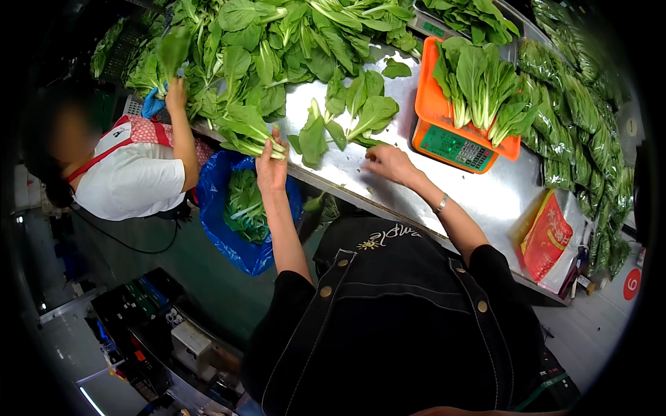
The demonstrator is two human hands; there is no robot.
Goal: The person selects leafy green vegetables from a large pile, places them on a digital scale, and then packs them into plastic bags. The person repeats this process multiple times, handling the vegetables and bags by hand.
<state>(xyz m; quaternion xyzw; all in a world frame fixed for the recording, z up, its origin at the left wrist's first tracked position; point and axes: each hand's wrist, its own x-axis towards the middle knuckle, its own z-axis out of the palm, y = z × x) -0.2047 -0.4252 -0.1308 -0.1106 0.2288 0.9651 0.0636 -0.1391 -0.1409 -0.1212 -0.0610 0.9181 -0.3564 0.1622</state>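
My left hand [272, 165] holds the pale stems of a small bunch of leafy greens [244, 127] at the near edge of the steel table [468, 200]. Further right, my right hand [389, 164] is over the table with its fingers bent, slightly blurred; whether its fingertips touch a leaf is not clear. Just beyond it lie several loose heads of greens [372, 114]. To its right stands a digital scale [451, 148] with an orange tray [425, 99], which bears several more heads [481, 86].
A big heap of greens [291, 47] covers the table's far left. Bagged greens [567, 104] are stacked at the right, near a red and white plastic bag [549, 239]. A blue-lined bin [213, 208] with leaves stands below my left forearm. A co-worker [130, 166] handles greens at the left.
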